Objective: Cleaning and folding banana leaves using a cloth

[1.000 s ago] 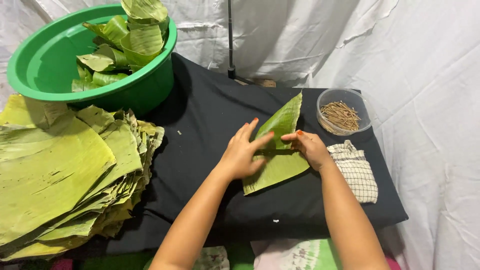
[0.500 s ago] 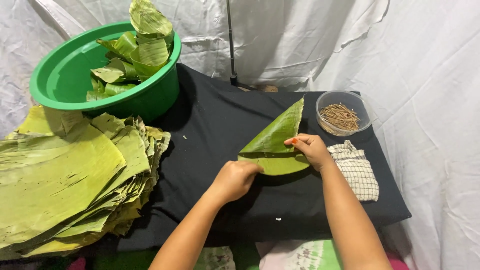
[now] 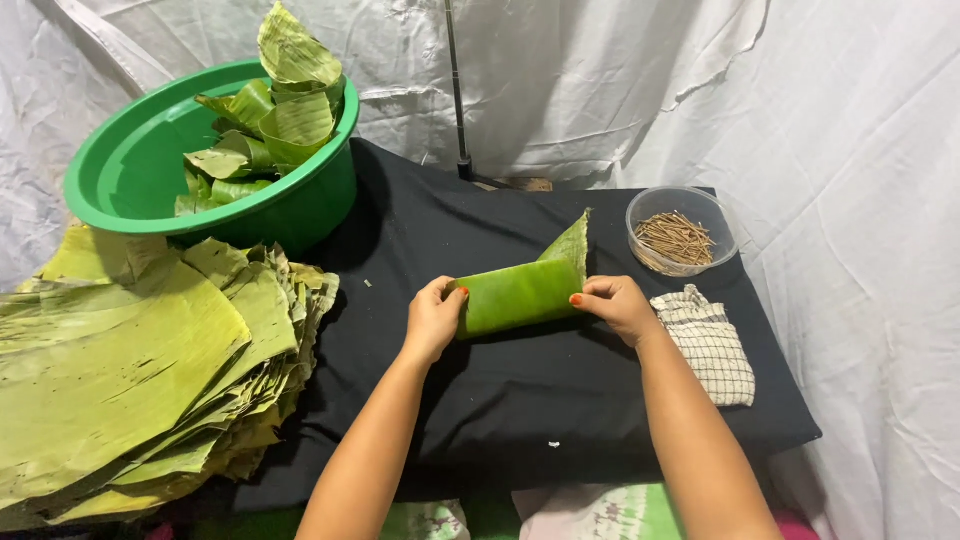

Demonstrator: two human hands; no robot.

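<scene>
A folded banana leaf (image 3: 522, 293) lies mid-table (image 3: 500, 400), between the left hand (image 3: 432, 318) and right hand (image 3: 615, 303). A basin (image 3: 120, 180) of folded leaves (image 3: 270, 120) stands at the far left corner; stacked leaves (image 3: 130, 370) overhang the left edge. A bowl of sticks (image 3: 680, 235) sits at the far right corner, a cloth (image 3: 710, 345) just before it.

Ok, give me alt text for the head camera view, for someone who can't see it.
Two bare hands, left hand and right hand, hold the ends of a folded green banana leaf on a black cloth-covered table. A stack of leaves and a green basin sit left; a clear bowl of sticks and a checked cloth sit right.
</scene>
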